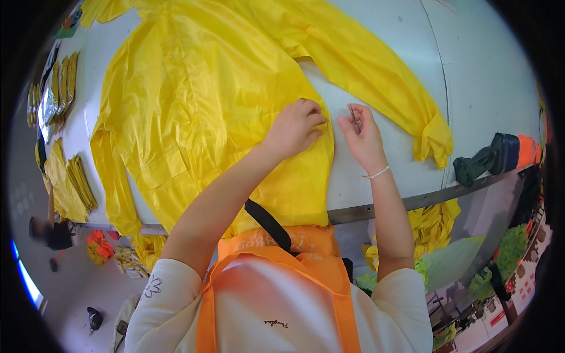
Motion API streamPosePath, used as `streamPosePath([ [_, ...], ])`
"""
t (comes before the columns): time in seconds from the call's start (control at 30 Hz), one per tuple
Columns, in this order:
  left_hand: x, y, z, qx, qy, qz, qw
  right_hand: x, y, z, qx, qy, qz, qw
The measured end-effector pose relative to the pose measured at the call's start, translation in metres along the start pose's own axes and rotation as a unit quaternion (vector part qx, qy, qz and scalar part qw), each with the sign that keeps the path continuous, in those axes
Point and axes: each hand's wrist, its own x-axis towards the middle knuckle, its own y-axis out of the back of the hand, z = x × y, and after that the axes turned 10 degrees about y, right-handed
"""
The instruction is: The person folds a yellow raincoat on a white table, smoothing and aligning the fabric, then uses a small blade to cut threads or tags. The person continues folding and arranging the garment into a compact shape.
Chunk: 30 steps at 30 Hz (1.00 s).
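Observation:
A shiny yellow jacket (194, 88) lies spread on the pale table, its body in front of me and one sleeve (388, 88) stretched out to the right. My left hand (297, 126) rests on the jacket near its right side edge, with fingers curled in on the fabric. Just right of that edge, my right hand (366, 138) is raised over the bare tabletop. Between its thumb and fingers is a small, thin, dark metal tool (354, 119), mostly hidden by the hand.
Folded yellow garments (76, 182) and packed yellow bundles (62, 88) lie along the left edge of the table (500, 70). Dark green and orange cloths (500, 156) sit at the right front edge. Yellow fabric (432, 226) is heaped below. Another person (53, 232) is at far left.

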Motion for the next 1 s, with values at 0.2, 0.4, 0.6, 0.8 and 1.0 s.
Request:
streamPosePath([
  [0.2, 0.008, -0.002, -0.014, -0.140, 0.133, -0.035, 0.981, -0.015, 0.009, -0.014, -0.014, 0.017, -0.034, 0.999],
  [0.4, 0.017, 0.006, -0.014, -0.194, 0.218, -0.053, 0.955, -0.021, -0.001, -0.012, -0.179, 0.135, -0.071, 0.972],
  [0.6, 0.018, 0.010, -0.011, -0.231, 0.239, -0.056, 0.941, -0.006, -0.018, -0.017, -0.298, 0.178, -0.087, 0.934],
  [0.8, 0.017, 0.006, -0.015, -0.251, 0.237, -0.050, 0.937, -0.002, -0.019, -0.015, -0.297, 0.184, -0.093, 0.932],
  [1.0, 0.005, 0.034, 0.004, -0.028, 0.047, 0.009, 0.998, -0.005, 0.002, -0.014, -0.251, 0.173, -0.010, 0.952],
])
